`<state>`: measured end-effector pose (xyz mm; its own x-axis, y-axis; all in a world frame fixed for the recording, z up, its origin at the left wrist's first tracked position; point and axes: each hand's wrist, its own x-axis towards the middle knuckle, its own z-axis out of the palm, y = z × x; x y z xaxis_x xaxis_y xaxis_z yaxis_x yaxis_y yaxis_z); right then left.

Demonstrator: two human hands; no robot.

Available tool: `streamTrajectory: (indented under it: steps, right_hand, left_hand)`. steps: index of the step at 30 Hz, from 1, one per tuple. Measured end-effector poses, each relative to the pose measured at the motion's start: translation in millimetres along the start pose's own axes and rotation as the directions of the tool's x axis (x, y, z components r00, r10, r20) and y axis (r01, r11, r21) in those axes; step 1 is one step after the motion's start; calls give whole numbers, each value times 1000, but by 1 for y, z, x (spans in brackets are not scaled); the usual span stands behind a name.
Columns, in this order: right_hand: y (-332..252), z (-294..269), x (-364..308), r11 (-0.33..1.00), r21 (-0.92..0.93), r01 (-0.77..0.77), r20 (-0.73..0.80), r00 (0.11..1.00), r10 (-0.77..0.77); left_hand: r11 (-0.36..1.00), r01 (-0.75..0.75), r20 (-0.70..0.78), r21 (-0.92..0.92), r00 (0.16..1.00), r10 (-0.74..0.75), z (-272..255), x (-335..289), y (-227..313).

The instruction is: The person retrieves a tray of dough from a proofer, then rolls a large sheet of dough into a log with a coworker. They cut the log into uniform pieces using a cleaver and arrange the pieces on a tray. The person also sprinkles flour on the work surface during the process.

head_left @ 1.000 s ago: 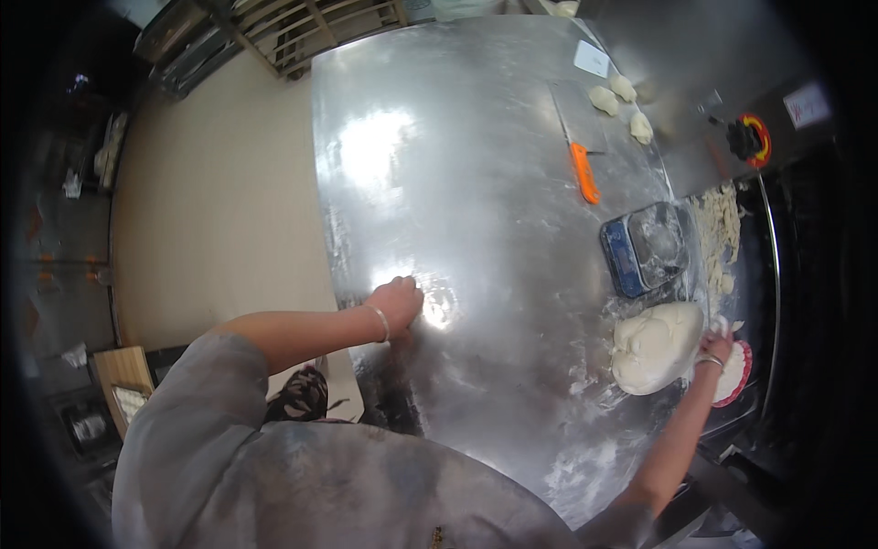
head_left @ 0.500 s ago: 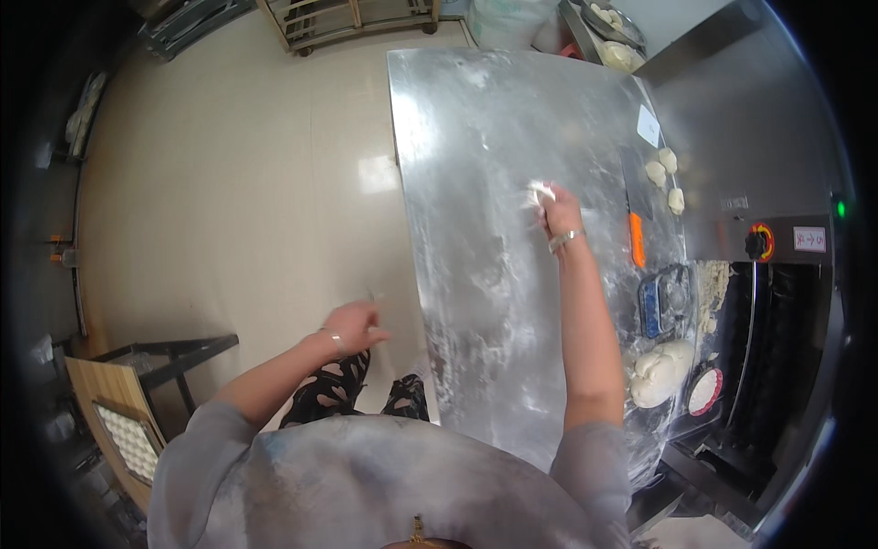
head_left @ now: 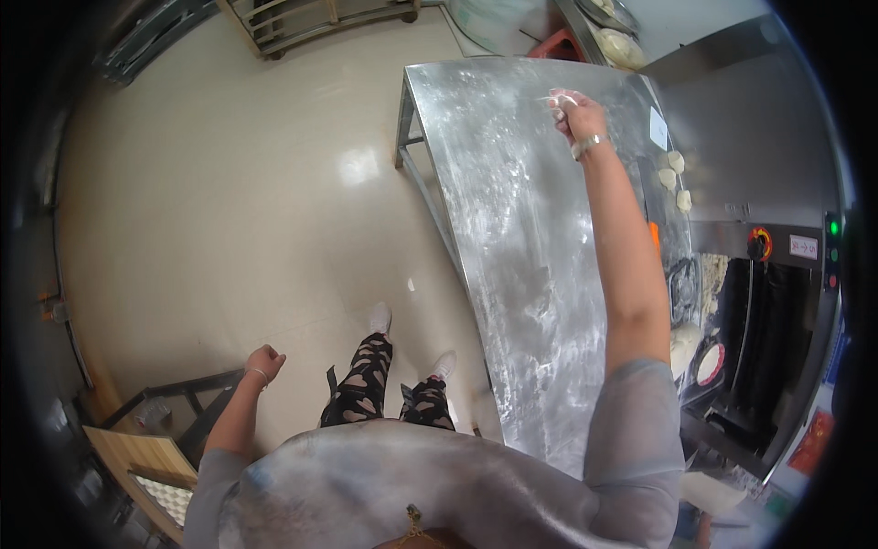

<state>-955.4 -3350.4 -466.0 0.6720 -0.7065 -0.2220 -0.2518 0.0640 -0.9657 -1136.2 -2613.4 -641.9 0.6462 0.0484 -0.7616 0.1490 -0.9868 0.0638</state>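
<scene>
My right hand [head_left: 578, 117] is stretched out over the far end of the steel table [head_left: 526, 302], its fingers closed. Something whitish shows at the fingertips; whether it is dough or flour I cannot make out. White flour is streaked over the tabletop beneath it. Away from the table, my left hand [head_left: 263, 360] hangs low over the floor on the left, fingers curled in, with nothing seen in it. Several small dough pieces [head_left: 676, 162] lie along the table's right edge. The orange handle [head_left: 654, 236] of a knife is partly covered by my right forearm.
At the right stands a steel machine with a red and yellow knob [head_left: 759, 243]. A large dough lump [head_left: 683, 348] and a red-rimmed bowl [head_left: 711, 363] sit beside it. A wooden-topped stand [head_left: 137, 448] is at lower left, a wheeled wooden rack [head_left: 315, 29] at the back.
My right hand has moved farther out toward the table's far end. My left hand has swung left and away from the table. My body and view have shifted left, and both shoes now show.
</scene>
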Motion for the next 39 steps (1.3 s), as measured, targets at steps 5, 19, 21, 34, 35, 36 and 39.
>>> streamTrajectory:
  steps: [5, 19, 21, 34, 35, 36, 39]
  right_hand:
    - [5, -79, -91, 972, -9, 233, -194, 954, -230]
    - [130, -312, -368, 999, -19, -38, -532, 846, 22]
    - [150, -361, -405, 963, -249, -105, -678, 729, -96]
    - [251, -567, -766, 959, -2, -285, -914, 390, 114]
    - [263, -573, -794, 847, -67, -528, -908, 383, 167]
    - [276, -577, -821, 668, -121, -734, -899, 367, 241]
    - [304, -599, -900, 940, 96, -327, -976, 152, 153]
  left_hand:
    - [999, 39, 79, -34, 996, -36, 23, 17, -49]
    - [997, -43, 87, -68, 995, 49, 69, 25, -91]
    - [996, -38, 86, -80, 995, 45, 69, 14, -71]
    - [929, -314, 151, 195, 946, 288, 88, -81, 19]
    - [907, -337, 170, 254, 938, 302, 87, -89, 23]
    - [886, -336, 182, 319, 939, 291, 86, -97, 27]
    - [883, -353, 191, 311, 933, 306, 86, -116, 36]
